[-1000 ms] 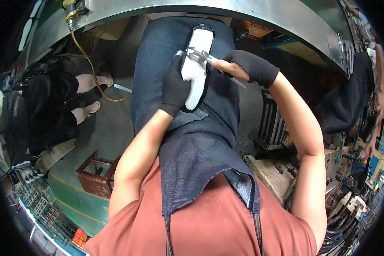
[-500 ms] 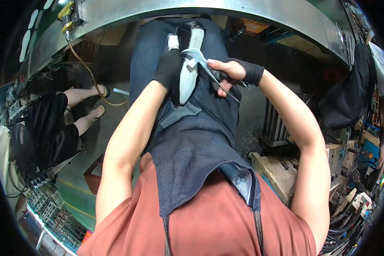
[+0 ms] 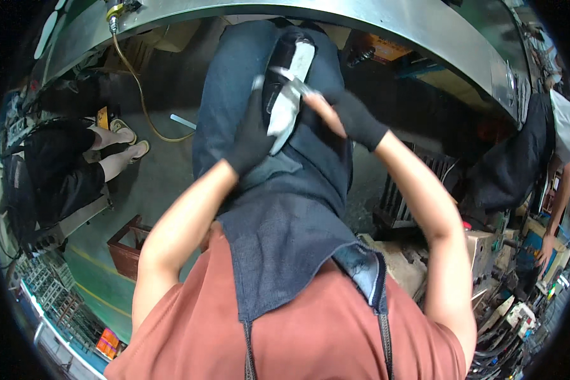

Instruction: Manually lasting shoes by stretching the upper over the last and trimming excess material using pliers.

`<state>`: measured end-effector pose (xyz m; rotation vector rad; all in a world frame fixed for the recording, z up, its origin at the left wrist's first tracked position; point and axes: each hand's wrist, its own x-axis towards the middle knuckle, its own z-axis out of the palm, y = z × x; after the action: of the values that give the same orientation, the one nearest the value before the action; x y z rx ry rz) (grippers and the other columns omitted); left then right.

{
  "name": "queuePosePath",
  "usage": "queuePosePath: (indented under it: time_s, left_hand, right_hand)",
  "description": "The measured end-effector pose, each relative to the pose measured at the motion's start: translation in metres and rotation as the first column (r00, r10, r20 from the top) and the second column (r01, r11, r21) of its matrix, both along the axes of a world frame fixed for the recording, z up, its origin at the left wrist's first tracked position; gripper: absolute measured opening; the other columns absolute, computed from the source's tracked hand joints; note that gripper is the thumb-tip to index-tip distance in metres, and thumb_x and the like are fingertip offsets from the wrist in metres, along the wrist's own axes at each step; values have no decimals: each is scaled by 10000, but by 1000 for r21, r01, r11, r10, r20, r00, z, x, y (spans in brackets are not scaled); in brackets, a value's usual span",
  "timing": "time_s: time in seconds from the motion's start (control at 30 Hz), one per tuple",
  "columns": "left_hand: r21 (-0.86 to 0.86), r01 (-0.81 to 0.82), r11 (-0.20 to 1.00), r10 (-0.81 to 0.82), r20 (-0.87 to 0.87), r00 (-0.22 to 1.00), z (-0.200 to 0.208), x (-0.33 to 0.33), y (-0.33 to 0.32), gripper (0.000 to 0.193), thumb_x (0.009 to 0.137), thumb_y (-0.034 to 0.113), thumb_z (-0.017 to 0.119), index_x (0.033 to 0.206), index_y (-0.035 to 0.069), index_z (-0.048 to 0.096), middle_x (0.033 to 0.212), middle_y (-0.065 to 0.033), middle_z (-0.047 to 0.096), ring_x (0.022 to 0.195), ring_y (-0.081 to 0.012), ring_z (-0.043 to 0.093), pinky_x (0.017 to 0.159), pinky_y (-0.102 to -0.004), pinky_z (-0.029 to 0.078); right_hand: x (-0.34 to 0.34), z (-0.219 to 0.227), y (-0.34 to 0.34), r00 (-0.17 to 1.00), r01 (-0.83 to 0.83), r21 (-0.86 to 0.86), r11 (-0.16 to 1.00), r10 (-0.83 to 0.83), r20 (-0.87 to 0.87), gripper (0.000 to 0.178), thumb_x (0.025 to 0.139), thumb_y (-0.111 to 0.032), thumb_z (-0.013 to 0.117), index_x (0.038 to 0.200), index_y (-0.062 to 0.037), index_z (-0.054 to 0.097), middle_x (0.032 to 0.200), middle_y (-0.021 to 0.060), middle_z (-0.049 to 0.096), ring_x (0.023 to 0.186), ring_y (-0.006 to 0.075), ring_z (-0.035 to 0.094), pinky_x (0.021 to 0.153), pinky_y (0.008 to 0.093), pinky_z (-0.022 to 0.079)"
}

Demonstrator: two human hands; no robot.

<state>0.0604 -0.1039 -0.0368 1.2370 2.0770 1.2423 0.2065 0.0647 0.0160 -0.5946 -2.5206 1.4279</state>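
Right hand (image 3: 351, 119) pinches tool (image 3: 296, 82); shoe (image 3: 285, 109), just right of left hand (image 3: 250, 134) (grip hidden, can't tell), wants firm bracing.

2 black gloves (image 3: 249, 140), navy apron (image 3: 282, 259)

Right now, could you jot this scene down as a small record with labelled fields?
Piece: long black shoe-shaped piece with a white face, over the lap
Left hand: black-gloved, along the piece's left side; fingers mostly hidden
Right hand: black-gloved with bare finger showing, gripping a silvery metal hand tool
Tool position: across the white face; contact unclear
Clothing: dark blue denim apron, rust-red shirt
Ahead: silvery metal bench
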Motion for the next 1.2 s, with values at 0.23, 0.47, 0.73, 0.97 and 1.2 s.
queuePosePath:
  time_s: [0.23,0.47,0.73,0.97,1.2]
  left_hand:
    - [-475,-258,841,445,336,830,-22,14,-11,390,942,289,517,1123,-50,583,995,-288,645,919,-388,655,770,-420,501]
    - [-106,-131,986,154,244,957,-1,6,12,528,872,355,658,1238,5,506,1081,-274,630,991,-404,632,820,-430,501]
    - [-87,47,995,-22,269,963,-3,7,-12,1023,720,415,812,1469,-4,256,1397,-256,449,1299,-376,458,1044,-408,394]
    - [-57,281,958,-275,100,956,123,-111,-43,639,764,228,794,1294,-4,524,1250,-169,597,1129,-253,606,956,-361,482]
    - [-141,102,985,-68,222,973,-1,-39,37,638,837,315,658,1340,-26,463,1319,-270,524,1256,-357,504,1025,-396,411]
  right_hand:
    - [31,17,-26,856,214,-87,973,-144,496,604,967,-534,464,759,13,613,596,66,585,527,122,571,536,298,447]
    - [3,74,-19,929,182,-304,935,-62,364,547,979,-499,481,785,1,590,648,24,539,607,99,568,557,259,444]
    - [8,8,-35,906,286,-266,921,-169,389,550,982,-512,462,808,-9,602,654,37,563,589,120,601,556,274,460]
    - [53,31,-26,908,298,-433,851,-113,403,427,991,-412,512,818,-28,584,735,1,546,617,109,589,566,252,471]
    - [74,22,-54,893,413,-596,689,-177,414,464,985,-460,502,945,-23,654,748,29,631,651,125,634,642,268,487]
